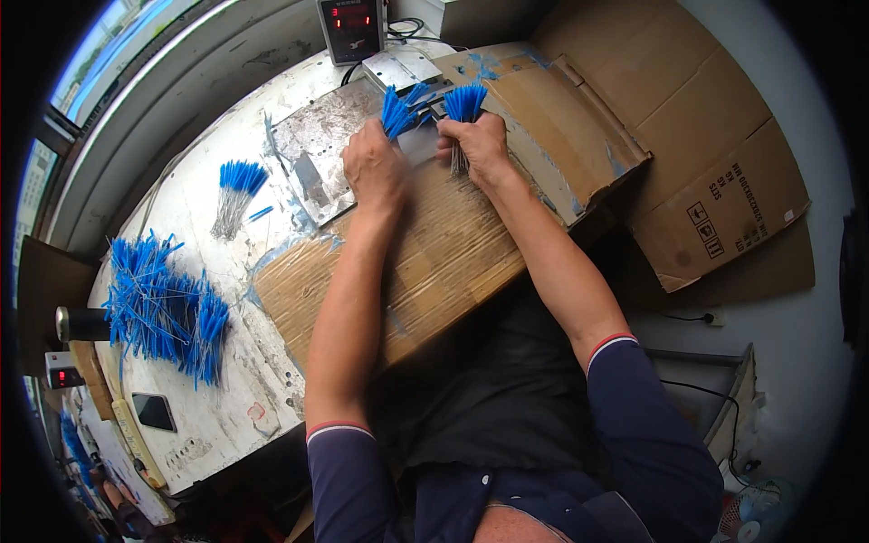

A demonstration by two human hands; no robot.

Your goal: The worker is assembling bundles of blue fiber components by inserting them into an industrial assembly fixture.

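Two bundles of thin blue-tipped sticks, far edge of the worktable (226, 425). Left bundle (396, 110): clasped in closed left hand (374, 167), blue tips fanning upward. Right bundle (465, 102): gripped in closed right hand (480, 145), pale stems showing below the fist. Both hands over a corrugated cardboard sheet (434, 262), beside a metal plate (326, 145), possibly a scale platform. Loose bundle (237, 192) nearer the left edge; large blue-tipped heap (163, 312) at the left edge. Digital display unit (351, 27) at the far edge.
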